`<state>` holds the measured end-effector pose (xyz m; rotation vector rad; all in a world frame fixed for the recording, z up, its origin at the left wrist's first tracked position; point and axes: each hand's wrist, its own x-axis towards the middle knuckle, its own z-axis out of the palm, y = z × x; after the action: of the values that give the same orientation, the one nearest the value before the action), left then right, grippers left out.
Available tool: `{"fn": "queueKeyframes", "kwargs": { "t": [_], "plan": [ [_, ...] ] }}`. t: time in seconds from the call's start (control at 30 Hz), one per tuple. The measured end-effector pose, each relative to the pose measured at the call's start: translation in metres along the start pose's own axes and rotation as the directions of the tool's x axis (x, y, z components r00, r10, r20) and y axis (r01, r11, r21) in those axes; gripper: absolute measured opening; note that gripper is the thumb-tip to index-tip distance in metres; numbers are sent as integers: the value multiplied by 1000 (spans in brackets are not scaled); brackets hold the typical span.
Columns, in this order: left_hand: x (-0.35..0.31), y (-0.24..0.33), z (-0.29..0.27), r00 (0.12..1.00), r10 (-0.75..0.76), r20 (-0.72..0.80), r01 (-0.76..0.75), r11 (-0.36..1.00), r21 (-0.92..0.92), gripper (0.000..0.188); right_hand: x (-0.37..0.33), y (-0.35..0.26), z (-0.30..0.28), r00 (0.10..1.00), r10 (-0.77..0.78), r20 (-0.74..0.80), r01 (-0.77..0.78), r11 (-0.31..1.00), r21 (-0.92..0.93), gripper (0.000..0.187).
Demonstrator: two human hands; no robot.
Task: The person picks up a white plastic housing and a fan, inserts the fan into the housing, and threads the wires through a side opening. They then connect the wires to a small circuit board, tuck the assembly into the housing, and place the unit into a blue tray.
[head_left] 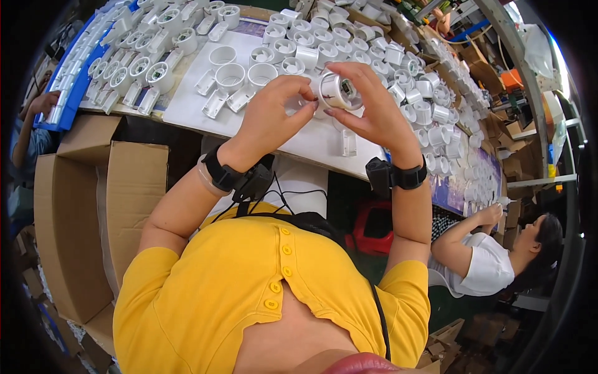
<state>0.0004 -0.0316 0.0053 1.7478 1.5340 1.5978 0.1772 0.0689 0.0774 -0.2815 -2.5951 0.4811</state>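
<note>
Over the near edge of the worktable, my right hand [380,109] grips a round white housing [332,91] between thumb and fingers. The housing is tilted, its open end facing right, with a small circuit board visible inside. My left hand [277,115] is closed in a pinch, its thumb and finger tips against or just beside the housing's left side. Whatever lies between those tips is too small to make out. Left of my hands are several white ring-shaped cups [230,78] and small white rectangular boxes [215,104]. Another white box [349,143] lies below the housing.
Many white housings [305,38] crowd the table's middle and right. Assembled units [160,77] stand at left beside a blue tray [60,118]. An open cardboard box [136,187] sits left of me. Another person [479,255] works at right; someone's hand [45,103] shows far left.
</note>
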Motion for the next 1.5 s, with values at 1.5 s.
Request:
{"fn": "queueKeyframes", "kwargs": {
  "t": [1.5],
  "plan": [
    [5, -4, 1, 994, 93, 63, -97, 994, 55, 13, -2, 12, -11, 978, 94, 184, -96, 995, 2, 67]
  ]
}}
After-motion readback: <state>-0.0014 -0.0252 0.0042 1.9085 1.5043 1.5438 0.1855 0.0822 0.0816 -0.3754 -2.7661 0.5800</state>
